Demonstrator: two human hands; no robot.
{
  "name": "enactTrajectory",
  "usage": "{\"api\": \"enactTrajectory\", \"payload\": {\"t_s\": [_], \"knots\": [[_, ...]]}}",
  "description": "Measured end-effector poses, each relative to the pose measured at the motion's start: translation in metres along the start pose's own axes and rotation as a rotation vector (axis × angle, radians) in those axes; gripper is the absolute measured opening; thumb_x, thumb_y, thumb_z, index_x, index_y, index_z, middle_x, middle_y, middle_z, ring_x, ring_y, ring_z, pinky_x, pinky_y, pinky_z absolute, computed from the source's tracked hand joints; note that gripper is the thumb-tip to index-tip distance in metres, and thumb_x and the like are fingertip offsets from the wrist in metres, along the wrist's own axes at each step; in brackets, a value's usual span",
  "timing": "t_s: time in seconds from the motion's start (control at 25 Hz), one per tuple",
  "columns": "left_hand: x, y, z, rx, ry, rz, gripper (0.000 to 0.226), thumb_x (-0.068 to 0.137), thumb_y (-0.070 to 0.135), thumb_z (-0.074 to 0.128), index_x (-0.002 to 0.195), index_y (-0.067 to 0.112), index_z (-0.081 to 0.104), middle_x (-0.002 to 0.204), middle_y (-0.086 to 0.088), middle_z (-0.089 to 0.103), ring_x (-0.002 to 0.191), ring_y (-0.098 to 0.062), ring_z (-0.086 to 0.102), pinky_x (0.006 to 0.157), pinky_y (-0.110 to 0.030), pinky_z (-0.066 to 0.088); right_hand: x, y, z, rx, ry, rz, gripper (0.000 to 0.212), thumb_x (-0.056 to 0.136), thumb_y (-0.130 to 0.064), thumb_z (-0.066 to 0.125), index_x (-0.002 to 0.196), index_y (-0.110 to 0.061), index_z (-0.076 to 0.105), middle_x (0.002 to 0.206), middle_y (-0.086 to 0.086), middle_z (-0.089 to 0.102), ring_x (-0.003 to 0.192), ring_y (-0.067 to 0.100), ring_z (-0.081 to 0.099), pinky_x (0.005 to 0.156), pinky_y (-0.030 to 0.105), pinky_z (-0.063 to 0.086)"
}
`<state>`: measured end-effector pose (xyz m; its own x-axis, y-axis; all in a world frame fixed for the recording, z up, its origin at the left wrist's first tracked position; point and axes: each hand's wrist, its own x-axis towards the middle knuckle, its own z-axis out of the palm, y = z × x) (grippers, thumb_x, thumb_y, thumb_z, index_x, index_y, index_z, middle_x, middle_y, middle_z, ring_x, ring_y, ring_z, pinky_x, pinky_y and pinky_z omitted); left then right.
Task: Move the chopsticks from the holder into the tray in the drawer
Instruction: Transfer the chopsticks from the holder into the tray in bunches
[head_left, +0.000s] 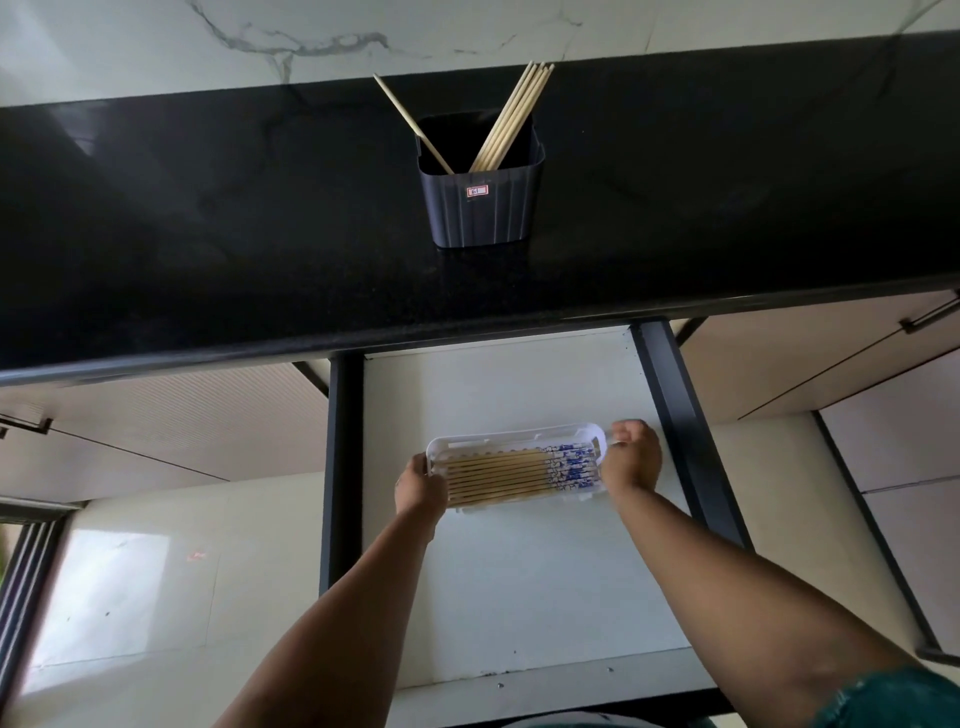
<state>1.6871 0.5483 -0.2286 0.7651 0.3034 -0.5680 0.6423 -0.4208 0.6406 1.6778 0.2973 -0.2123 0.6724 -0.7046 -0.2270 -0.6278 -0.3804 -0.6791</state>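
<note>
— Where are the chopsticks relative to the hands?

— Two lots. One row of chopsticks (511, 475) lies flat in the white tray (524, 435) on the drawer (519, 582) floor, between the hands. The left hand (420, 486) grips the tray's left end, its fingers curled over the rim; the right hand (631, 457) is curled at the tray's right end, by the patterned blue-and-white tips. The loose chopsticks (511, 119) stand well apart from both hands, up in the holder (480, 208) near the tabletop's (208, 218) back edge.

— Anything hard to make out?

— The right hand's fingers are hidden behind its knuckles, so I cannot tell whether they clamp the rim or only rest against it. The drawer's back runs under the tabletop's front edge.

— And the containers?

— The dark holder keeps a leaning bunch at its right side and a single stick (413, 124) tilted left. The tray holds its row side by side, lengthwise.
</note>
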Motion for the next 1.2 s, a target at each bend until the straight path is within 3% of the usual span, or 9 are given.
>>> {"api": "enactTrajectory", "payload": {"t_s": [0.08, 0.2, 0.56, 0.64, 0.72, 0.8, 0.88, 1.0, 1.2], "knots": [[0.000, 0.001, 0.001, -0.002, 0.012, -0.004, 0.030, 0.083, 0.006, 0.039, 0.100, 0.016, 0.062, 0.092, -0.007, 0.063, 0.080, -0.025, 0.055, 0.067, -0.028, 0.041, 0.010, 0.007, 0.000, 0.099, -0.150, 0.341, 0.033, 0.092, -0.004, 0.042, 0.117, -0.006, 0.064, 0.124, 0.018, 0.064, 0.110, 0.034, 0.060, 0.086, 0.033, 0.045], [0.001, 0.002, 0.002, 0.023, 0.027, -0.008, 0.033, 0.084, 0.006, 0.039, 0.106, 0.016, 0.062, 0.093, -0.006, 0.062, 0.084, -0.026, 0.055, 0.070, -0.028, 0.042, 0.008, 0.005, 0.009, 0.261, -0.292, 0.504, 0.032, 0.094, -0.020, 0.037, 0.095, -0.007, 0.066, 0.105, 0.019, 0.066, 0.086, 0.029, 0.059, 0.067, 0.031, 0.042], [-0.004, 0.007, 0.000, 0.010, 0.025, -0.031, 0.033, 0.082, 0.004, 0.039, 0.105, 0.013, 0.060, 0.103, -0.014, 0.066, 0.086, -0.028, 0.054, 0.072, -0.030, 0.044, 0.005, 0.007, 0.014, 0.025, -0.280, 0.307, 0.066, 0.102, -0.047, 0.017, 0.114, -0.004, 0.066, 0.118, 0.016, 0.068, 0.110, 0.036, 0.060, 0.095, 0.040, 0.046], [-0.006, 0.008, -0.002, 0.087, 0.031, -0.002, 0.039, 0.084, 0.004, 0.041, 0.120, 0.012, 0.055, 0.119, -0.016, 0.061, 0.102, -0.032, 0.055, 0.086, -0.037, 0.049, 0.001, 0.009, 0.012, -0.088, -0.158, 0.104, 0.047, 0.102, -0.036, 0.033, 0.116, -0.002, 0.061, 0.119, 0.021, 0.064, 0.109, 0.038, 0.058, 0.090, 0.039, 0.045], [-0.011, 0.002, -0.006, 0.320, 0.149, 0.310, 0.049, 0.085, 0.004, 0.048, 0.134, 0.009, 0.045, 0.136, -0.016, 0.050, 0.121, -0.033, 0.049, 0.102, -0.042, 0.045, -0.006, 0.014, 0.003, -0.228, -0.037, -0.356, 0.028, 0.095, -0.025, 0.047, 0.109, -0.005, 0.061, 0.112, 0.018, 0.062, 0.101, 0.036, 0.058, 0.082, 0.039, 0.048], [-0.019, -0.004, -0.006, 0.549, 0.192, 0.826, 0.050, 0.086, 0.011, 0.056, 0.135, 0.007, 0.048, 0.138, -0.014, 0.051, 0.122, -0.033, 0.051, 0.104, -0.042, 0.041, -0.015, 0.019, -0.002, -0.407, -0.209, -0.797, 0.035, 0.094, -0.034, 0.041, 0.104, -0.009, 0.063, 0.109, 0.011, 0.061, 0.101, 0.032, 0.058, 0.083, 0.038, 0.048], [-0.028, -0.008, 0.006, 0.706, -0.028, 1.075, 0.055, 0.093, 0.030, 0.051, 0.143, 0.008, 0.040, 0.148, -0.010, 0.044, 0.134, -0.030, 0.044, 0.113, -0.040, 0.029, -0.028, 0.020, 0.002, -0.620, -0.578, -0.869, 0.062, 0.096, -0.054, 0.030, 0.130, -0.009, 0.055, 0.139, 0.009, 0.052, 0.129, 0.028, 0.048, 0.108, 0.036, 0.037], [-0.033, -0.009, 0.027, 0.877, -0.319, 0.758, 0.077, 0.095, 0.060, 0.023, 0.153, 0.012, 0.009, 0.161, -0.003, 0.008, 0.149, -0.019, 0.004, 0.122, -0.035, 0.002, -0.035, 0.020, 0.015, -0.849, -0.783, -0.695, 0.094, 0.086, -0.076, 0.012, 0.154, -0.011, 0.013, 0.164, 0.004, 0.008, 0.151, 0.017, 0.006, 0.124, 0.038, 0.004], [-0.013, 0.003, 0.029, 1.118, -0.451, 0.571, 0.101, 0.083, 0.078, 0.022, 0.153, 0.008, 0.002, 0.162, -0.008, -0.001, 0.149, -0.021, 0.001, 0.122, -0.040, 0.006, -0.030, 0.010, 0.018, -0.976, -0.834, -0.622, 0.104, 0.080, -0.082, 0.004, 0.154, -0.010, 0.002, 0.164, 0.004, -0.005, 0.151, 0.016, -0.005, 0.123, 0.044, -0.001]]}}
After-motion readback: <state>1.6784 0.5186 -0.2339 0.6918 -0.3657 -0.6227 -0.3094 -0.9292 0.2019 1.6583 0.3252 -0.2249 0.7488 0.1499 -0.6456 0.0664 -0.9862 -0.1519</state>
